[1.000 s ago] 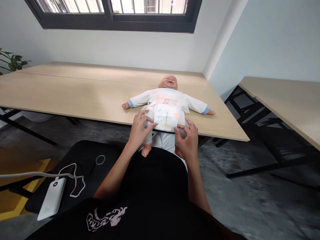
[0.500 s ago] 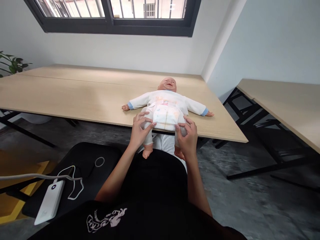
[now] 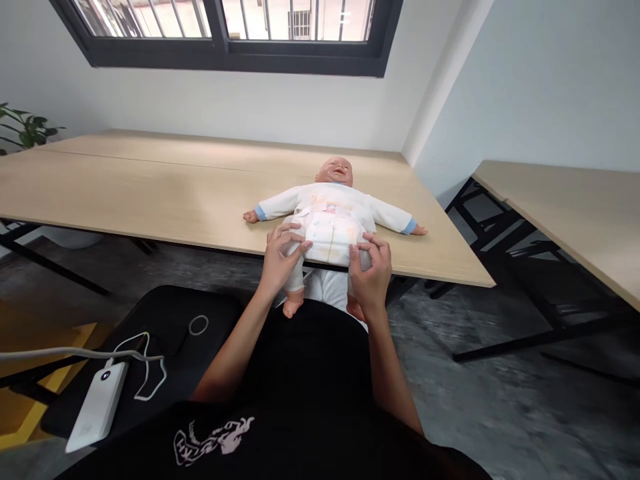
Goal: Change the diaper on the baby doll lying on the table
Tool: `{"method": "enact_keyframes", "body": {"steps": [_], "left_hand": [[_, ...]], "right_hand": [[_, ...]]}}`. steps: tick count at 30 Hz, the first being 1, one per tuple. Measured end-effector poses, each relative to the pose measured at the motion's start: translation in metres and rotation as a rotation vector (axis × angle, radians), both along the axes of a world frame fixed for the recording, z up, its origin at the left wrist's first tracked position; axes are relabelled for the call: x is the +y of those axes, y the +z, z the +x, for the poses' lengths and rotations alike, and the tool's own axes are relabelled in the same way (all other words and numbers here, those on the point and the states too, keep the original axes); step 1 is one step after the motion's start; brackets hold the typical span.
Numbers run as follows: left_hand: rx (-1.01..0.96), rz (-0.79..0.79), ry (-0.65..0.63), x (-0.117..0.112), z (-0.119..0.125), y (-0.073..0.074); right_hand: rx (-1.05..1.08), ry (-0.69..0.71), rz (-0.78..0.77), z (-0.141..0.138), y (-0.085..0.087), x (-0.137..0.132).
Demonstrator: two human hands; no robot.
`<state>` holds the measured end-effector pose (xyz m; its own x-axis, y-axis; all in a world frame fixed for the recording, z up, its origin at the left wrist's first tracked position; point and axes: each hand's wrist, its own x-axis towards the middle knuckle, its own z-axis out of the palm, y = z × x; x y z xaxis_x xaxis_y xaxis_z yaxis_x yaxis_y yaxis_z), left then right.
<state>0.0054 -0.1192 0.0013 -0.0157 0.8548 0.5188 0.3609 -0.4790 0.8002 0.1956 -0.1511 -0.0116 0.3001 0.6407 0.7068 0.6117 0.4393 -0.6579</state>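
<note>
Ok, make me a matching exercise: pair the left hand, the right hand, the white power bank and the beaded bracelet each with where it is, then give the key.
Things:
1. left hand
2. right hand
3. white power bank
4. beaded bracelet

Places:
A. on the right-hand edge, in this view, of the diaper
B. on the black seat, with a thin cable at its end
C. on the diaper's left-hand edge in this view
D. on the black seat, no cable at it

Pairs: 1-C, 2-A, 3-B, 4-D

Head-worn view, facing forward and down onto the baby doll [image 3: 330,230]
</note>
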Motion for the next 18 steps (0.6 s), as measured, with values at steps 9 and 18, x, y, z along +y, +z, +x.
{"method": "enact_keyframes", "body": {"steps": [9, 18], "left_hand": [[0.306, 0.047, 0.018, -0.018, -0.014, -0.009], [0.127, -0.004, 0.006, -0.016, -0.014, -0.008]], "right_hand": [[-0.304, 0.201, -0.119, 0.031, -0.012, -0.018], [-0.276, 0.037, -0.156, 0.017, -0.015, -0.02]]}}
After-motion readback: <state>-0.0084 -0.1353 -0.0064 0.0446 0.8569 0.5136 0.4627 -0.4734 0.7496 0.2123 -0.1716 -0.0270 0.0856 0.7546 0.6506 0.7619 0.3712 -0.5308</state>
